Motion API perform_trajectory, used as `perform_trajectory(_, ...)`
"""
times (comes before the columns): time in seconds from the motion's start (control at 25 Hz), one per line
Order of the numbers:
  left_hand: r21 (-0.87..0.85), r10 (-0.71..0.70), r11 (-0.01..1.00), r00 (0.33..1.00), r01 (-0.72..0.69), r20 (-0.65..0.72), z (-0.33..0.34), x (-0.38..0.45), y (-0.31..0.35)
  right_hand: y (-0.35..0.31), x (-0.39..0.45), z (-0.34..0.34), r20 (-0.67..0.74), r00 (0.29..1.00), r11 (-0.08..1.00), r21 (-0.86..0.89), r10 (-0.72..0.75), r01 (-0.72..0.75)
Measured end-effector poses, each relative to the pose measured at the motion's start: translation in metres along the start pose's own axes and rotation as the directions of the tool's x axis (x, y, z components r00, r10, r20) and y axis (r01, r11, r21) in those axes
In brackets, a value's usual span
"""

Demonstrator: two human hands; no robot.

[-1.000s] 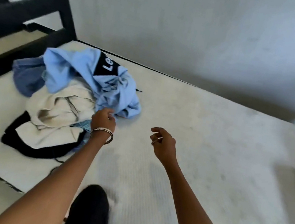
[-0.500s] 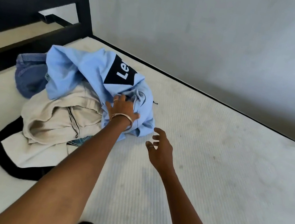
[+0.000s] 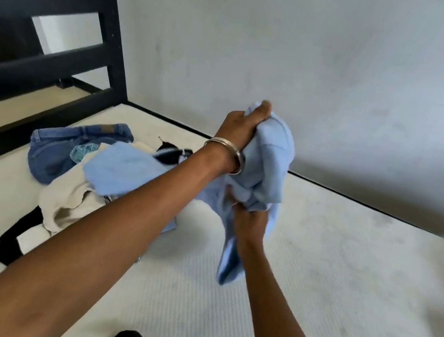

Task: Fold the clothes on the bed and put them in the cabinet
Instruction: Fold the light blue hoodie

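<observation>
Hands (image 3: 240, 130) (image 3: 250, 220) both gripped the light blue garment (image 3: 270, 161) above the mattress (image 3: 343, 277); finding its shoulder seams looked wisest before shaking it flat beside the pile (image 3: 73, 173).

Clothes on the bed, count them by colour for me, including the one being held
Light blue: 1, the light blue shirt held in both hands
Denim blue: 1, the jeans
Cream: 1, cream garment
Black: 1, black garment
Teal patterned: 1
Total: 5

Light-blue shirt (image 3: 271, 159) bunched, lifted above the mattress; remaining clothes pile (image 3: 73, 173) (jeans, cream, black) lies left.
</observation>
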State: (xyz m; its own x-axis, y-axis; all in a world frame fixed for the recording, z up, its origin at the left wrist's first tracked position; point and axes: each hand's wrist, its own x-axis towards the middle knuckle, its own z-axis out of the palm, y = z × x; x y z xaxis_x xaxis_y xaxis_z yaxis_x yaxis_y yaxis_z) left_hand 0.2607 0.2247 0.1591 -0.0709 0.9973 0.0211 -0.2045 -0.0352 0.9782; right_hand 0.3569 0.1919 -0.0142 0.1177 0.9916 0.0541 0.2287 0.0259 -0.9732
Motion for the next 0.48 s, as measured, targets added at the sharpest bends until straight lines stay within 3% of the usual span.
perform_trajectory(0.08,-0.161,0.018,0.987,0.985,0.01,0.173,0.031,-0.024,0.034,-0.048,-0.004,-0.049,-0.263,0.964,0.987,0.138,-0.039,0.078)
perform_trajectory(0.12,-0.166,0.081,0.986,0.953,-0.032,0.292,0.039,-0.032,0.045,-0.071,-0.007,-0.078,-0.33,0.942,0.969,0.202,-0.068,0.14)
perform_trajectory(0.16,-0.067,0.17,0.985,0.9,-0.156,0.401,0.047,-0.041,0.054,-0.097,-0.013,-0.109,-0.379,0.921,0.944,0.261,-0.091,0.201)
perform_trajectory(0.2,0.166,0.22,0.927,0.846,-0.336,0.486,0.05,-0.044,0.054,-0.12,-0.017,-0.134,-0.415,0.905,0.902,0.351,-0.091,0.252)
perform_trajectory(0.28,0.569,0.248,0.522,0.751,-0.636,0.612,0.067,-0.055,0.042,-0.16,-0.031,-0.194,-0.446,0.893,0.844,0.456,-0.057,0.282)
perform_trajectory(0.32,0.67,0.216,0.38,0.766,-0.637,0.606,0.07,-0.061,0.023,-0.176,-0.037,-0.214,-0.435,0.898,0.855,0.44,-0.064,0.275)
perform_trajectory(0.36,0.731,0.184,0.333,0.801,-0.596,0.569,0.076,-0.071,-0.003,-0.189,-0.045,-0.232,-0.417,0.905,0.866,0.419,-0.084,0.273)
perform_trajectory(0.4,0.773,0.144,0.365,0.852,-0.519,0.504,0.085,-0.093,-0.034,-0.2,-0.06,-0.246,-0.385,0.917,0.874,0.405,-0.104,0.269)
perform_trajectory(0.48,0.81,-0.032,0.554,0.968,-0.19,0.249,0.11,-0.146,-0.1,-0.21,-0.084,-0.264,-0.33,0.937,0.885,0.395,-0.115,0.248)
